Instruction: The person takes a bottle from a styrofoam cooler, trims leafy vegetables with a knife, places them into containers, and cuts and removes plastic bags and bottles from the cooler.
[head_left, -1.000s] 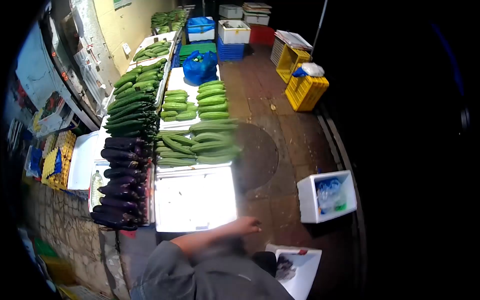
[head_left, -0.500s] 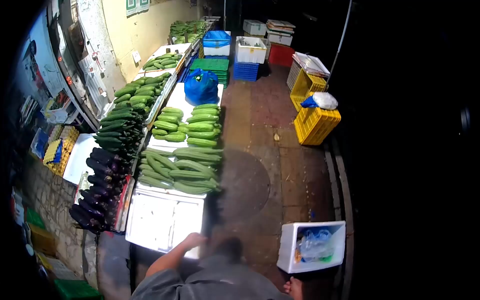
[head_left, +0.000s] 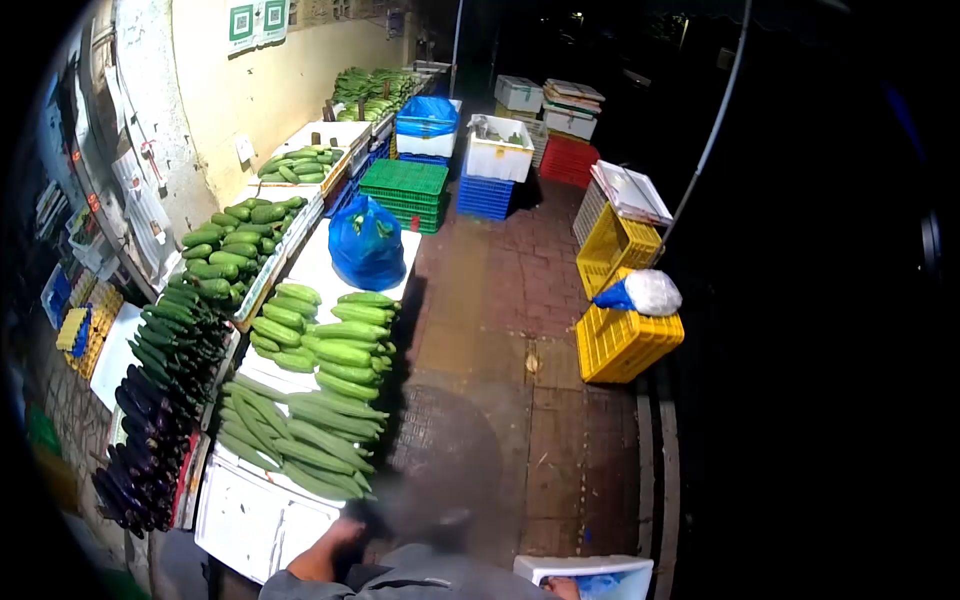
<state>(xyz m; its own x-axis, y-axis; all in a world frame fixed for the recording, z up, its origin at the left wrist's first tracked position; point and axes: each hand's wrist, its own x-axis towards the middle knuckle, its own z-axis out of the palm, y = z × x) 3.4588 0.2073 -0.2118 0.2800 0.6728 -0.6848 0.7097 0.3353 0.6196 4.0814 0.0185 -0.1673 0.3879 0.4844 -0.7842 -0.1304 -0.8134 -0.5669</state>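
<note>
There is one blue bag (head_left: 367, 243). Beyond it — one stack of green crates (head_left: 403, 190); right of it, two yellow crates (head_left: 625, 345); above left, two code signs (head_left: 242, 27). Nearer than it are one heap of long gourds (head_left: 320, 440) and one of eggplants (head_left: 145, 450) (too tangled to count singly).

No text, number or brand can be read; two green-and-white signs with QR-style codes (head_left: 257, 22) hang on the pale yellow wall (head_left: 300, 75), their lettering too small to tell.
</note>
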